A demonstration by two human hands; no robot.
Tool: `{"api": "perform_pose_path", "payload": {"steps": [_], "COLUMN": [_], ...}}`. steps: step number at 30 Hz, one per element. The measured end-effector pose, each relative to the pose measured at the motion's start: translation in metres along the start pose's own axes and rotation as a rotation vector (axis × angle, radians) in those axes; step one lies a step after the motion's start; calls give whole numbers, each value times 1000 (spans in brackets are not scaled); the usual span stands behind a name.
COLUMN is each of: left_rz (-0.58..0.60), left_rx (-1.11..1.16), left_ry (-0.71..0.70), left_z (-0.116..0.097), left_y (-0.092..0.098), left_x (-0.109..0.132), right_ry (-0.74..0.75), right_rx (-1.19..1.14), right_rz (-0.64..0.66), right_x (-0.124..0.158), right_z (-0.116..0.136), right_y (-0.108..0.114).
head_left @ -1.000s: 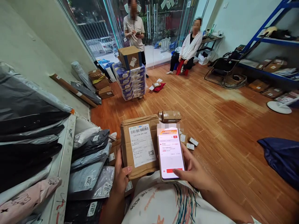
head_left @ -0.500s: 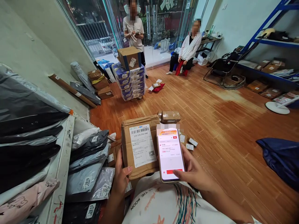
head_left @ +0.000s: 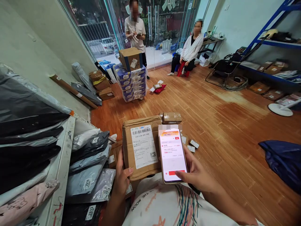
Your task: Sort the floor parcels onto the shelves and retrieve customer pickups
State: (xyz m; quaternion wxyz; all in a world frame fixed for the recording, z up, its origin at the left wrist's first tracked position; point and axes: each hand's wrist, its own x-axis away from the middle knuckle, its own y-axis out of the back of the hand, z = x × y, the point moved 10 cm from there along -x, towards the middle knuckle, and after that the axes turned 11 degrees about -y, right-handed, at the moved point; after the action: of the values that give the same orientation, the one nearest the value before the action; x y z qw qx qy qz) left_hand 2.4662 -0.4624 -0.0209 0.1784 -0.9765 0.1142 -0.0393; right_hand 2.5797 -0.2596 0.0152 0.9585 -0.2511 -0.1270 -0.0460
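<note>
My left hand (head_left: 121,180) grips the lower left corner of a brown cardboard parcel (head_left: 131,150) with a white barcode label (head_left: 144,147), thumb on its front. My right hand (head_left: 197,174) holds a smartphone (head_left: 172,155) upright beside the parcel, its screen lit white with red bars and overlapping the parcel's right edge. Both are held above my lap, over my white printed shirt (head_left: 164,204).
A white shelf (head_left: 60,169) at left is packed with grey and black mailer bags. Small boxes (head_left: 172,117) lie on the wooden floor ahead. A stack of wrapped packs topped by a box (head_left: 130,58) stands farther off. One person stands at the glass door, another sits. Blue shelving (head_left: 270,40) lines the right wall.
Almost nothing has moved; the phone and parcel shifted very slightly to the right in my hands.
</note>
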Motion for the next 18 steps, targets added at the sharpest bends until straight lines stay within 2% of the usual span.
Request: {"api": "perform_pose_path", "payload": {"steps": [7, 18], "left_rz": [39, -4], "left_rx": [11, 3], "left_ry": [-38, -6], "left_z": [0, 1], "left_y": [-1, 0], "left_x": [-5, -6], "right_ry": [14, 41], "right_rx": [-10, 5], "right_rz": [17, 7], "right_x": [-2, -2], "right_z": [2, 6], "right_y": [0, -1]}}
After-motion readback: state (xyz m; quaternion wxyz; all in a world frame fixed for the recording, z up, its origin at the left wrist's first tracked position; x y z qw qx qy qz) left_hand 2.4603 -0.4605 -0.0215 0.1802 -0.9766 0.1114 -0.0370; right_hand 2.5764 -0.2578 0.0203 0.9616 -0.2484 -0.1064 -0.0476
